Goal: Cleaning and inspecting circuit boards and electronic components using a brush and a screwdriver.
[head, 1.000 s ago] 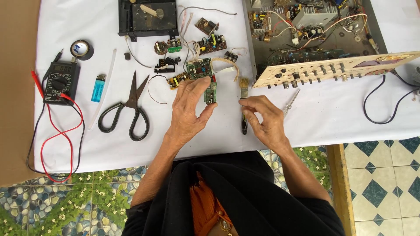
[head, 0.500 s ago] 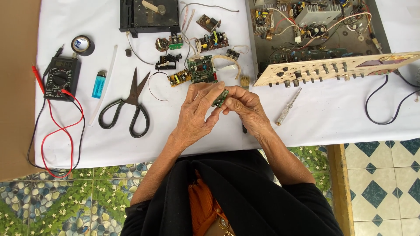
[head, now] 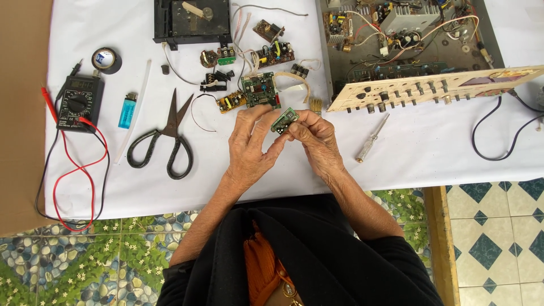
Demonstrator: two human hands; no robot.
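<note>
Head view: both hands meet over the white-covered worktop, just in front of the person's body. The left hand and the right hand pinch a small green circuit board between their fingertips, each hand closed on one end of it, so that the board is lifted off the cloth and tilted. Just beyond the hands lies a larger green circuit board, with a small yellow board beside it and further loose boards and parts behind. To the right of the right hand a screwdriver with a clear handle lies slanted on the cloth, apart from the fingers. Farther right sits an opened amplifier chassis with its pale front panel folded down. To the left of the left hand lie black-handled scissors, open, then a blue lighter, a black multimeter with red and black leads, and a roll of black tape.
</note>
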